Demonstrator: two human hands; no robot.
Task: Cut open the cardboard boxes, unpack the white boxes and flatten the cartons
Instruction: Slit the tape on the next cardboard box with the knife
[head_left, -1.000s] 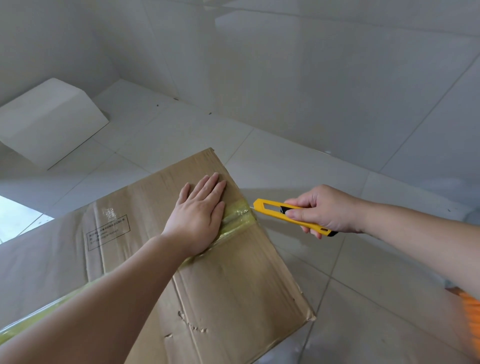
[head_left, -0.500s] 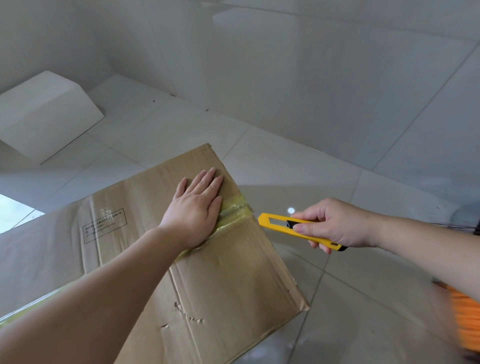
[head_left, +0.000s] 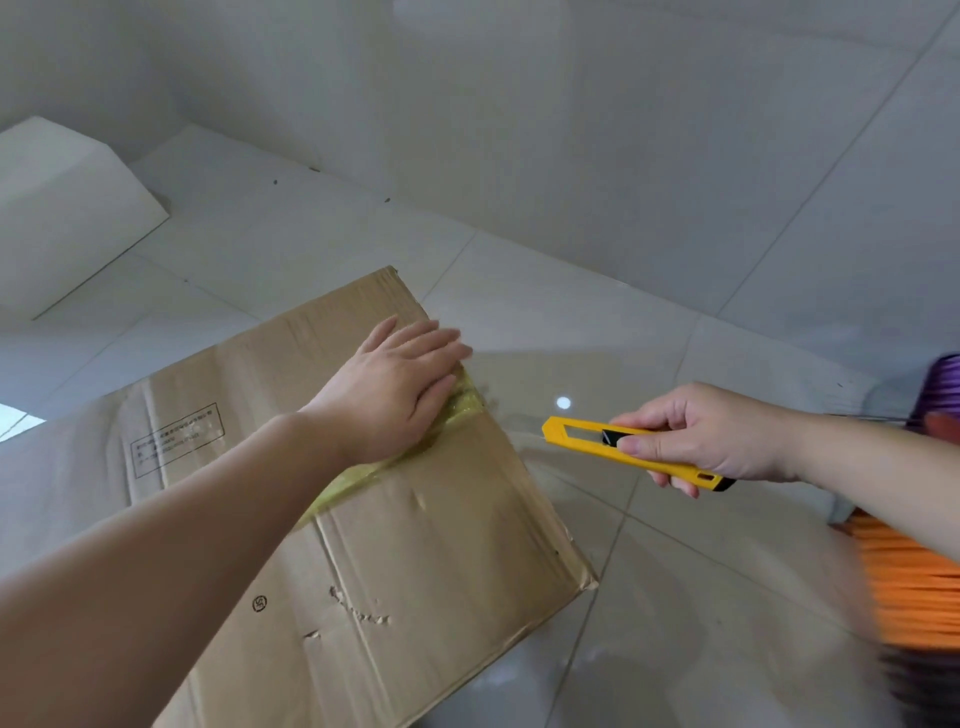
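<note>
My left hand (head_left: 395, 387) lies flat, fingers straight, on top of the brown cardboard box (head_left: 415, 545), pressing beside its yellowish strip of clear tape (head_left: 462, 402). To its right, off the box edge, my right hand (head_left: 711, 436) grips a yellow plastic utility knife (head_left: 623, 449), tip pointing at the tape. Beyond my left hand, far left, a white box (head_left: 62, 208) sits on the pale tiled floor (head_left: 571, 312).

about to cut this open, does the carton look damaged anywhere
Yes. The cardboard carton has small tears and dents in its top panel near the front, where the surface paper is scuffed through. The yellowish tape along the seam is wrinkled but uncut.
</note>
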